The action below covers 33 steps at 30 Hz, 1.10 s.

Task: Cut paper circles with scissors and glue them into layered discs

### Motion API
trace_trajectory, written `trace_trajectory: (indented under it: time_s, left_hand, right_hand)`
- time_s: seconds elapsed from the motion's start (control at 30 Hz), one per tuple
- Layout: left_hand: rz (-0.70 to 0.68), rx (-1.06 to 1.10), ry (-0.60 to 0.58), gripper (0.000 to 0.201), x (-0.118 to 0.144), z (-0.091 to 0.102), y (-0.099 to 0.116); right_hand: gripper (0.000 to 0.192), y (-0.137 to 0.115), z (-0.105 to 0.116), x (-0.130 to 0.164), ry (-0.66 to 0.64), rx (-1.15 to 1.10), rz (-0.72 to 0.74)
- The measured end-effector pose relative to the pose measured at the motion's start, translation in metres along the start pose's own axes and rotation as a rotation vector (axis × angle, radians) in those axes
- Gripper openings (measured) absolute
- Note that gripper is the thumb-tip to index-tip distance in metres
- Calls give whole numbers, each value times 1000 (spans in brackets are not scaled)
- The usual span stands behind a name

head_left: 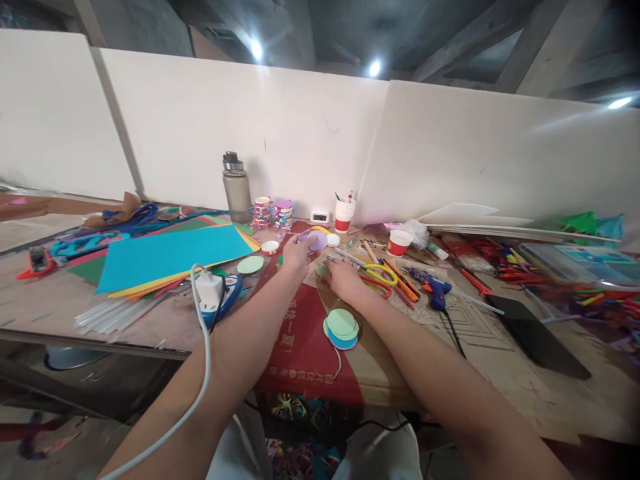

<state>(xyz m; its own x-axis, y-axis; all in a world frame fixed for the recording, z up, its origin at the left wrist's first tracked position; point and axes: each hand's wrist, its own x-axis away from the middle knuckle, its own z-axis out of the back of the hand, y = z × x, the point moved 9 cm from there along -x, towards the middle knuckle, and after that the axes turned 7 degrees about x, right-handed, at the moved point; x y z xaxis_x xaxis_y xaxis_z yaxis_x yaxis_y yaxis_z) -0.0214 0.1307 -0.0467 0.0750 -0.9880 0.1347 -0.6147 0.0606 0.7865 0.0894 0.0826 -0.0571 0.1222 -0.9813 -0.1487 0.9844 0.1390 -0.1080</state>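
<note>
One bare left forearm (245, 337), sleeveless, stretched forward and slanting inward. One bare left hand (296, 257), thumb and fingers pinched together, set slightly farther out. One bare right forearm (427, 360), likewise extended, slanting inward. One bare right hand (344, 279), palm down as I see it, fingers bent. Hands near each other, apart.

The left hand (296, 259) held a purple circle (317, 241), while the right hand (345, 279) was just beside the scissors (379, 267). Stacked green and blue circles (342, 324) lay nearer the front. A glue gun (440, 292) lay to the right; a bottle (237, 193) stood near the white wall (240, 113).
</note>
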Motion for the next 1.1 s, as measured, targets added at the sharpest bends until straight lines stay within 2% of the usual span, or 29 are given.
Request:
trace_trajectory:
  time_s: [0.1, 0.17, 0.27, 0.37, 0.43, 0.5, 0.6, 0.67, 0.8, 0.93, 1.1]
  left_hand:
    - [-11, -6, -4, 23, 2, -1, 1]
    - [-26, -20, 3, 22, 2, 0, 3]
    - [-71, -75, 2, 18, 2, 0, 6]
    - [-91, -178, -17, 19, 3, -1, 4]
    - [-30, -223, -76, 18, 5, -7, -5]
    - [80, -220, -204, 15, 11, -18, -21]
    - [183, -180, -398, 19, 21, -37, -36]
    - [174, -170, -434, 25, 22, -41, -37]
    - [142, -128, -363, 30, 14, -35, -32]
    - [107, -36, -321, 38, 9, -31, -22]
    - [120, 61, -318, 36, 7, -31, -20]
  right_hand:
    - [49, 3, 4, -2, 12, -45, -17]
    - [54, 9, 9, -4, 49, -157, -24]
    - [35, 26, 16, -6, 114, -424, -49]
    - [18, 49, 23, -6, 215, -745, -134]
    - [23, 61, 24, -4, 266, -969, -196]
    - [35, 68, 25, -3, 307, -1114, -232]
    - [40, 74, 31, 0, 397, -1101, -244]
    - [36, 76, 35, 2, 435, -1003, -232]
    - [28, 71, 33, 1, 400, -906, -180]
    - [25, 62, 33, 1, 341, -990, -123]
    - [32, 54, 44, 6, 361, -1165, -74]
